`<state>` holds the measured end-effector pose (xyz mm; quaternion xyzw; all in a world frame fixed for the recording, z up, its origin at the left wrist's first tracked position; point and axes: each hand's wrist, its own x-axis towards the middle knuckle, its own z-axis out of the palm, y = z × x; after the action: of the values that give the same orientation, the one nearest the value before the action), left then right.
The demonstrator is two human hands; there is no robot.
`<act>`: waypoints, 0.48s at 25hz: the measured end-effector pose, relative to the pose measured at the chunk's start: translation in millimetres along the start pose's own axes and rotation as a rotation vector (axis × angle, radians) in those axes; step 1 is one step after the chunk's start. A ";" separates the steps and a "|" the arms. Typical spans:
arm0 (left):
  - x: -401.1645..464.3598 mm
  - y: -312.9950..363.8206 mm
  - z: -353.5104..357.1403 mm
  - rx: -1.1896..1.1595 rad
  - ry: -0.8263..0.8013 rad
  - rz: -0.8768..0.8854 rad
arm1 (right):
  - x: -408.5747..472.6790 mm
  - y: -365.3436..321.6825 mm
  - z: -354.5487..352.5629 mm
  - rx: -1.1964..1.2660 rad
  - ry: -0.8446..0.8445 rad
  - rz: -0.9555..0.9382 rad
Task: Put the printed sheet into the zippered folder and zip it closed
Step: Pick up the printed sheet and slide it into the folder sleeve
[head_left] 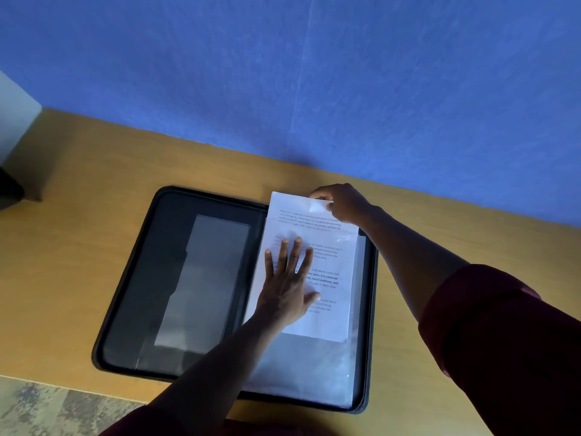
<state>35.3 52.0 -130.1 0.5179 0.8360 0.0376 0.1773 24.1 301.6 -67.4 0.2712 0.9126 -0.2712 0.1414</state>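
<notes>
A black zippered folder lies open flat on the wooden table. Its right half holds clear plastic sleeves. The printed sheet, white with blocks of text, sits partway inside a sleeve, its top end sticking out past the folder's far edge. My left hand lies flat on the sheet with fingers spread, pressing on it. My right hand pinches the sheet's top right corner between thumb and fingers.
The folder's left half has a dark pocket with a grey see-through panel. A blue wall rises right behind the table. A dark object sits at the far left edge. Patterned floor shows below the table's near edge.
</notes>
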 end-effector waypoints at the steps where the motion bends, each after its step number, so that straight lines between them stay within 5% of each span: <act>1: -0.1 0.2 -0.3 0.002 0.000 0.000 | -1.6 0.1 0.9 0.011 -0.011 -0.016; 12: 1.3 3.0 -3.9 -0.007 -0.025 0.000 | -23.3 -5.2 16.8 -0.017 -0.152 -0.039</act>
<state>36.1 55.0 -126.0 0.5179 0.8335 0.0340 0.1896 41.9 278.6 -69.4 0.2309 0.9067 -0.2858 0.2074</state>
